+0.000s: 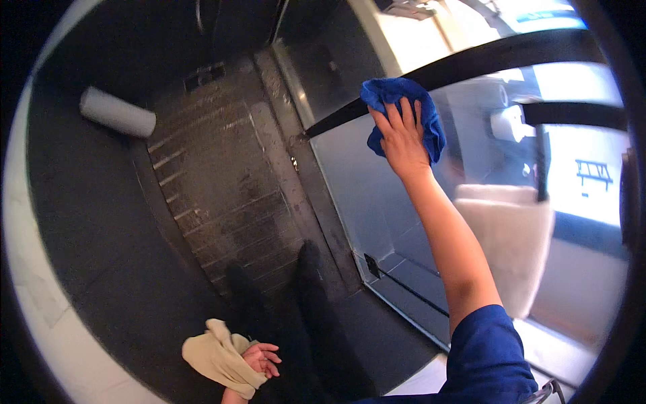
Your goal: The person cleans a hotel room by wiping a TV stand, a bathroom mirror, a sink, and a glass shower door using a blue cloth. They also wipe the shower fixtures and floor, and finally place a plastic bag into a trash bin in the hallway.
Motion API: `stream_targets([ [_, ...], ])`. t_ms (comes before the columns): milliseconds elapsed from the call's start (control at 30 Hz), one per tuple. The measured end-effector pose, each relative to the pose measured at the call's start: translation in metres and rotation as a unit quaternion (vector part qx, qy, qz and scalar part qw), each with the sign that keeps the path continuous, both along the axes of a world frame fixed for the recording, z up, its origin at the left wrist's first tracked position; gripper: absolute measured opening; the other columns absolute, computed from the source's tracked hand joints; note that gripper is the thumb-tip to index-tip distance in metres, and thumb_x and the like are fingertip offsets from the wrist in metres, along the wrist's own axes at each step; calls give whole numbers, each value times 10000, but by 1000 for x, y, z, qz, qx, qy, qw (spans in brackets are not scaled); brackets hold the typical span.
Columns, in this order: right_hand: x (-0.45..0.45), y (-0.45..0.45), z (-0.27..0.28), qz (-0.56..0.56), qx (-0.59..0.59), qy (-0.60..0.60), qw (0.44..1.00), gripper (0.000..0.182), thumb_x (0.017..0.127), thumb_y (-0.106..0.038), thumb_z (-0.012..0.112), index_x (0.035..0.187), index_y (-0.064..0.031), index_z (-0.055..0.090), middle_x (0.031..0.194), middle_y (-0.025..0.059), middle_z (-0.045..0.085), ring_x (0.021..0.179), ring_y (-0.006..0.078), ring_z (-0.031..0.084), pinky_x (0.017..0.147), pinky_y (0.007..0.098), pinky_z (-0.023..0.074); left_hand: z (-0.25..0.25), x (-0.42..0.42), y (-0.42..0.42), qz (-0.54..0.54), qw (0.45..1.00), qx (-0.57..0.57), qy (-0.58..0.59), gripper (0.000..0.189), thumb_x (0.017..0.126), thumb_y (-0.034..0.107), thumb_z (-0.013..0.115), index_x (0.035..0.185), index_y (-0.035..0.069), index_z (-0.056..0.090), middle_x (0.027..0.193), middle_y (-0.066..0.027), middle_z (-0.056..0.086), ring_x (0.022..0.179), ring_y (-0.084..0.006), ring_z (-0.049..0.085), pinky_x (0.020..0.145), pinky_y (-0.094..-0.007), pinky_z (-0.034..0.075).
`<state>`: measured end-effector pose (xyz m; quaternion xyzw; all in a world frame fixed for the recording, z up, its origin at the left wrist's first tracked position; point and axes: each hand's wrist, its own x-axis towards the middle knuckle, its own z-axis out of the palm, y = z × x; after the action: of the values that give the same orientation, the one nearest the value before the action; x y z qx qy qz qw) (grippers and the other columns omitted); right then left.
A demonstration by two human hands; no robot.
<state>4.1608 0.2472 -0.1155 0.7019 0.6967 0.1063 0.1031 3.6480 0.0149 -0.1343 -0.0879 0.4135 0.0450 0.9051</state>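
With fingers spread, my right hand point(404, 141) presses a blue cloth point(429, 116) against the glass panel point(343, 171), beside its dark frame bar point(464, 68). The cloth bunches out around the fingers and overlaps the bar. Low in the view, my left hand point(261, 359) hangs with its fingers loosely curled and apart. A beige cloth point(217, 353) is draped around that wrist and the back of the hand; whether the palm grips any of it I cannot tell.
A slatted floor point(227, 187) lies below, with my dark-clad legs over its lower part. A white cylindrical roll or container point(117, 112) lies at the left. Beyond the glass hangs a pale towel point(504, 237). A thin dark rail point(414, 293) runs low along the glass.
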Motion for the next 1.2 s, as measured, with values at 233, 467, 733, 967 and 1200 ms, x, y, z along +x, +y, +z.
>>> stream_targets([
  [233, 28, 27, -248, 62, -77, 10, 995, 662, 713, -54, 657, 1339, -158, 469, 1385, 119, 391, 1363, 367, 258, 1148, 511, 153, -87, 81, -39, -56, 993, -84, -61, 598, 929, 484, 478, 1293, 10, 456, 1070, -168, 589, 673, -225, 633, 490, -275, 472],
  [467, 13, -12, -423, 94, -225, -50, 969, 437, 825, -91, 523, 1259, -137, 538, 1457, 124, 358, 1378, 375, 240, 1105, 481, 247, -163, 111, -113, 45, 958, -187, -211, 437, 978, 312, 464, 1300, 18, 440, 1155, -117, 567, 785, -257, 635, 666, -367, 536],
  [733, 18, -260, -468, 9, -544, 55, 837, 429, 877, -162, 484, 1288, -42, 515, 1449, 198, 335, 1390, 384, 224, 1133, 477, 229, -153, 126, -106, 112, 952, -162, -235, 442, 1001, 248, 424, 1365, 7, 351, 1169, -128, 585, 638, -216, 658, 523, -312, 537],
  [967, 2, -157, -458, -139, -317, 234, 908, 510, 953, -188, 427, 1418, -12, 308, 1509, 188, 219, 1388, 422, 187, 1144, 503, 170, -169, 131, -125, 143, 937, -177, -265, 466, 990, 292, 454, 1352, 13, 363, 1136, -112, 590, 609, -199, 645, 515, -292, 525],
  [1200, 13, -17, -482, 63, -308, -81, 946, 382, 796, -81, 528, 1170, -44, 595, 1383, 230, 408, 1365, 434, 235, 1135, 524, 171, -149, 134, -95, 16, 978, -108, -177, 519, 928, 346, 567, 1332, 70, 396, 1084, -81, 593, 555, -153, 606, 485, -263, 488],
])
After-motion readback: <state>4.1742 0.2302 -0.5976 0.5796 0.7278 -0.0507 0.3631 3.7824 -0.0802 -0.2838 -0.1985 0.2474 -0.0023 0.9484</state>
